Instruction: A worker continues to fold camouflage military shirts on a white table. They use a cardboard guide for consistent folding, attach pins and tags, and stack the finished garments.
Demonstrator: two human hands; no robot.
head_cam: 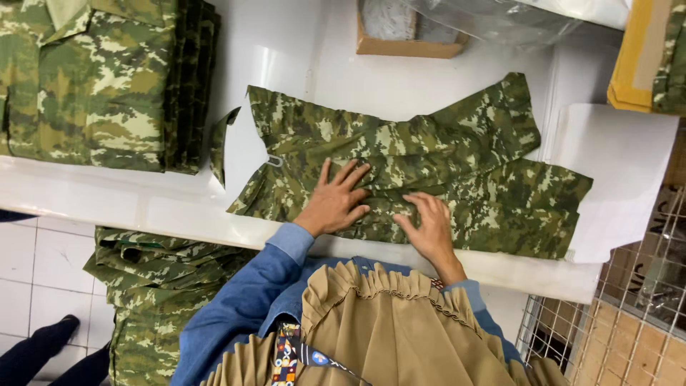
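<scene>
Both the left hand and right hand press flat, fingers spread, gripping nothing, on the camouflage garment at the white table's near edge, where uneven pressure could probably skew the fold.

Shirt spread mid-table, both hands on its near edge, left hand beside right hand, folded stack far left, cardboard tray behind, wire basket right

White table, camouflage garment spread flat (half folded), folded camouflage stack, white sheet, cardboard tray
</scene>
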